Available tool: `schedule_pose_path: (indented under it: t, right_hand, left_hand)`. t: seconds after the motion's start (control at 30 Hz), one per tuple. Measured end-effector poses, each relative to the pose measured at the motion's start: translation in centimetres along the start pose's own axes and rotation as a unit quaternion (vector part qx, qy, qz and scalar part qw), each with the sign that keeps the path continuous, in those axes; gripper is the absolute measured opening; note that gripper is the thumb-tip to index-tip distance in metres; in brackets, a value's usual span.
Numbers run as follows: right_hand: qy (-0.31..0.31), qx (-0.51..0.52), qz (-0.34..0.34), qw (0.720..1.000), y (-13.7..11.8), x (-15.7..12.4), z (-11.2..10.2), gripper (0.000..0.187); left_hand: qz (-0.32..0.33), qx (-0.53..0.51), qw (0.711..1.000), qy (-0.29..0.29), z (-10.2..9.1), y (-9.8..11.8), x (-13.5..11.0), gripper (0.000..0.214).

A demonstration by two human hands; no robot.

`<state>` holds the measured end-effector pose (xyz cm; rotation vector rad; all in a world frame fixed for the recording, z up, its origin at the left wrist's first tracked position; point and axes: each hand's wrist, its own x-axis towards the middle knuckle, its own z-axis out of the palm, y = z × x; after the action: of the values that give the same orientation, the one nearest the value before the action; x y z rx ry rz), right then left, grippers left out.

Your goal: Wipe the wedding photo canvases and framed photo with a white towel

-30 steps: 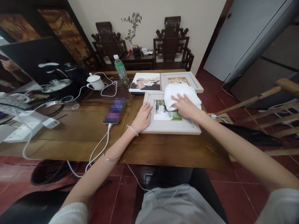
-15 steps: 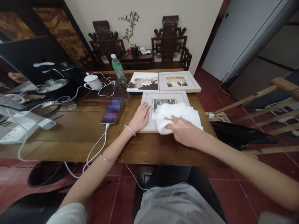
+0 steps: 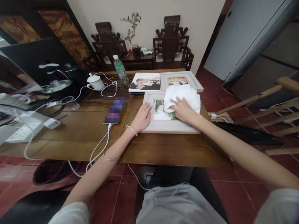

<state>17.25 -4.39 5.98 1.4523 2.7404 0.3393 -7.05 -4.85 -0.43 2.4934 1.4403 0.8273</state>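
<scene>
A pale wooden picture frame with a photo in its middle lies flat near the table's front edge. My left hand rests on its left side, fingers stretched out over the border. Under my right hand is a folded white towel, which covers the frame's upper right part and some of the photo. The fingers of that hand press into the towel and grip it. Behind lie a second picture frame, partly covered by the towel, and a white-edged photo panel.
On the wooden table a phone lies on its charging cable, left of my arm. Farther back stand a green-labelled bottle and a white lidded cup. A power strip, loose cables and a dark pot fill the left side.
My right hand has slid the towel away from me, up the frame to its far right part, uncovering the lower right border. My left hand stays on the left side.
</scene>
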Motion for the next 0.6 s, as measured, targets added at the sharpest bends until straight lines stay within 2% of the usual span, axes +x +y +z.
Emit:
schedule_pose_path:
  t: [0.17,0.27,0.37,0.43,0.5,0.6]
  right_hand:
    - [-0.096,0.093,-0.056,0.989,-4.6,-5.6,-4.8,0.048]
    - [-0.095,0.137,-0.105,0.98,-7.0,-7.5,-6.4,0.047]
    - [-0.074,0.151,-0.117,0.979,-8.0,-7.1,-5.5,0.053]
    - [-0.075,0.153,-0.087,0.982,-7.2,-5.5,-3.9,0.058]
    - [-0.069,0.139,-0.049,0.987,-5.2,-3.5,-2.2,0.061]
    - [-0.018,0.079,0.013,0.997,-1.4,-0.5,-0.2,0.068]
  left_hand:
    - [0.004,-0.003,1.0,0.0,0.1,0.1,0.0,0.042]
    - [0.001,-0.005,1.0,0.001,0.0,0.1,0.0,0.042]
    - [-0.005,-0.001,1.0,-0.008,-0.1,0.2,0.0,0.042]
    - [-0.003,0.003,1.0,-0.014,-0.2,0.3,0.0,0.042]
    - [0.001,0.006,1.0,-0.015,-0.2,0.2,0.0,0.043]
    - [0.004,0.003,1.0,-0.012,-0.1,0.1,0.0,0.043]
